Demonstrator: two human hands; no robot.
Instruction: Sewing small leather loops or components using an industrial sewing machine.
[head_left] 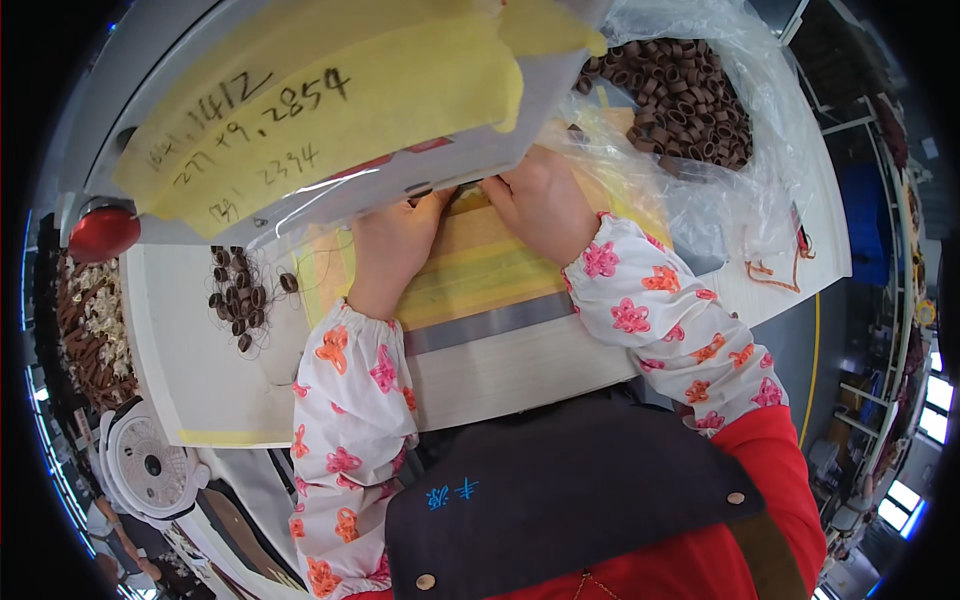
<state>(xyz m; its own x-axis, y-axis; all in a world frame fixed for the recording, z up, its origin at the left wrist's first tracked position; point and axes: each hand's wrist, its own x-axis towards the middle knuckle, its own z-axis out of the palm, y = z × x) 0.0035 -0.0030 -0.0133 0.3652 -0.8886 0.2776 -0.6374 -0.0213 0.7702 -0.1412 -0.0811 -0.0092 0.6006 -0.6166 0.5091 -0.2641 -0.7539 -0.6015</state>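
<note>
My left hand (390,250) reaches up to the underside of the pale sewing machine head (330,215), its fingertips drawn together and partly hidden by it. Just to the right, my right hand (548,205) is closed, thumb pressed in against the fingers, close to the same spot. Whatever they pinch is too small and too covered to make out. Both hands rest over a work surface covered with yellow tape strips (490,270). To the left lies a small cluster of dark brown loops (238,300) with loose threads. Many more brown loops (690,105) fill a clear plastic bag (770,190) at the right.
Yellow handwritten tape (350,110) covers the machine head, which has a red knob (104,233). An orange cord (778,277) lies by the table's right edge. Left of the table are a white fan (150,465) and a heap of brown and cream strips (95,330).
</note>
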